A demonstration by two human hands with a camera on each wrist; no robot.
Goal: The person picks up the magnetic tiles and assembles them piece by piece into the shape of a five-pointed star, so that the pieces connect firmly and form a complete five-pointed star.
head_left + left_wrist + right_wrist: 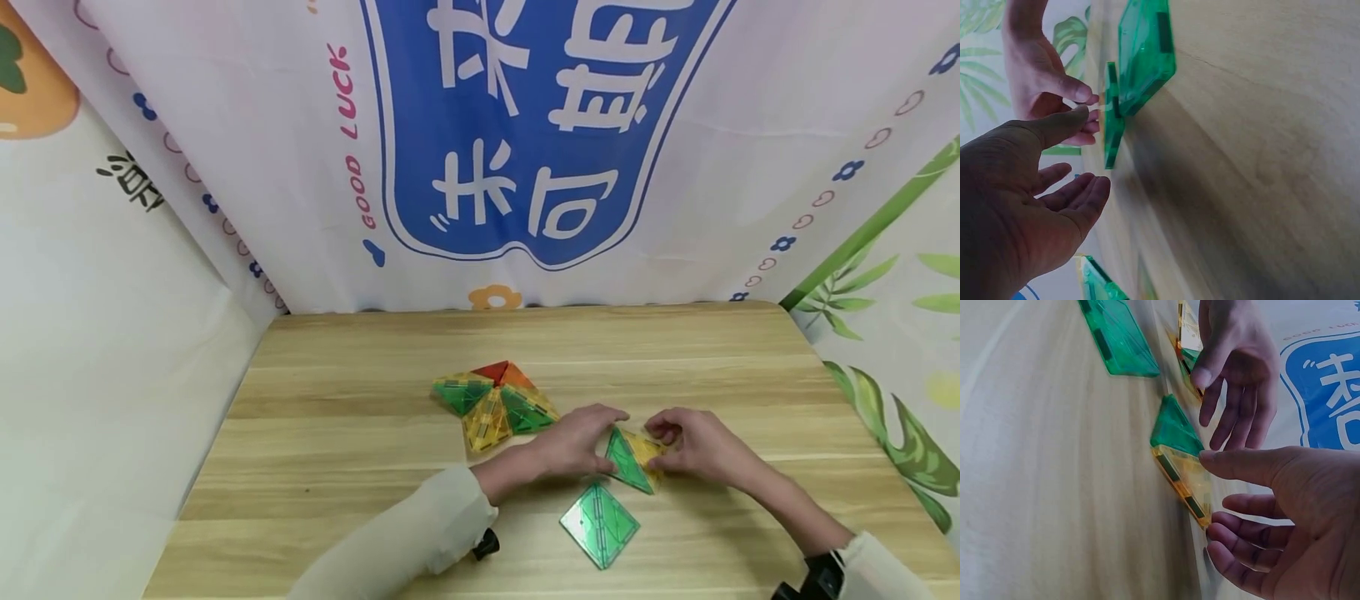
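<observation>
A green triangular magnetic tile (627, 462) and a yellow triangular magnetic tile (1186, 481) lie edge to edge on the table. My right hand (701, 446) holds the yellow tile at its outer side, thumb at one corner and fingertips at another. To the left of the pair, my left hand (573, 442) has its thumb and fingers spread around the green tile's side, with a gap at the fingers in the left wrist view. Nearer me, two green triangular tiles (600, 525) sit joined as a square.
Beyond my left hand lies a fan of red, orange, yellow and green triangular tiles (491, 408). The wooden table (337, 467) meets a printed cloth (322, 275) at its back edge, and cloths hang at both sides.
</observation>
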